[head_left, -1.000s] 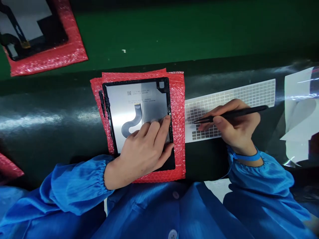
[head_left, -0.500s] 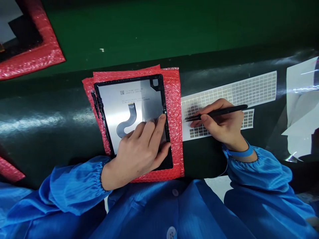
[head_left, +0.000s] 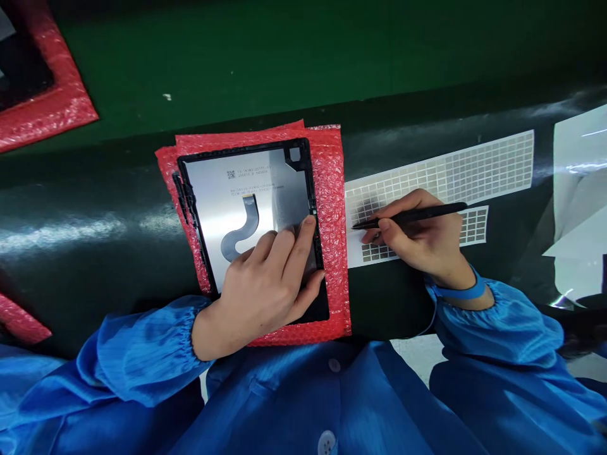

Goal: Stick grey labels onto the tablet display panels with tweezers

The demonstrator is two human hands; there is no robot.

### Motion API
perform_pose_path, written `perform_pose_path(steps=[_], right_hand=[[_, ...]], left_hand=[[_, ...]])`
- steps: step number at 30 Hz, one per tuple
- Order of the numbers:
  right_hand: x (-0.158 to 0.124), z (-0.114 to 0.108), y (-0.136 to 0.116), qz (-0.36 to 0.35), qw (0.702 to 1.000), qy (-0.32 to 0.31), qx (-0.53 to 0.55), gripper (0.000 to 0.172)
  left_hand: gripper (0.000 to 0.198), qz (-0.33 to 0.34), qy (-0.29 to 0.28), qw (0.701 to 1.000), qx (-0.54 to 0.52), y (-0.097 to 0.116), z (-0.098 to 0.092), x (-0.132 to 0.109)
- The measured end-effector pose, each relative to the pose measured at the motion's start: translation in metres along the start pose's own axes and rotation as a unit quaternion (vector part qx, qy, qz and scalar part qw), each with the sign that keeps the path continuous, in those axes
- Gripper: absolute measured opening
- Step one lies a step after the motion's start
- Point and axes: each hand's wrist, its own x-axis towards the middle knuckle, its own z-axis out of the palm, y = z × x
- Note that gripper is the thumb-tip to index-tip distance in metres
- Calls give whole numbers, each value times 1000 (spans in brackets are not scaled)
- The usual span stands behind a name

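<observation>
A tablet screen panel [head_left: 208,215] in a black frame lies on red bubble wrap [head_left: 332,208], its silvery back up, with a curved grey flex cable [head_left: 239,237] on it. My left hand [head_left: 265,284] rests flat over its lower part, fingers stretched out, the index fingertip touching the right frame edge. In my right hand [head_left: 422,237] a pair of black tweezers [head_left: 427,213] is gripped like a pen. Their tips point left over a white sheet of small grey rectangular stickers [head_left: 488,167]. Whether the tips pinch anything is too small to tell.
Another device on red bubble wrap [head_left: 71,117] sits at the upper left, and more red wrap [head_left: 23,319] shows at the lower left. Clear plastic-like sheets [head_left: 578,189] lie at the far right of the dark green mat [head_left: 284,63]. A blue band [head_left: 462,291] circles my right wrist.
The view has shifted slightly. My left hand stays on the same spot of the panel, and the tweezers remain over the sticker sheet with hardly any movement.
</observation>
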Motion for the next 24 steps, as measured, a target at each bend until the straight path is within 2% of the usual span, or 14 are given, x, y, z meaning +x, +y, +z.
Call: perform_pose_path(steps=[15,24], right_hand=[[4,-3,1,23,999,-23,11,8],[5,-3,0,33,999,-17,29,14]], left_hand=[[62,1,-13,1000,12,1,-3,1],[62,-4,-15,1000,17,2,-2,0]])
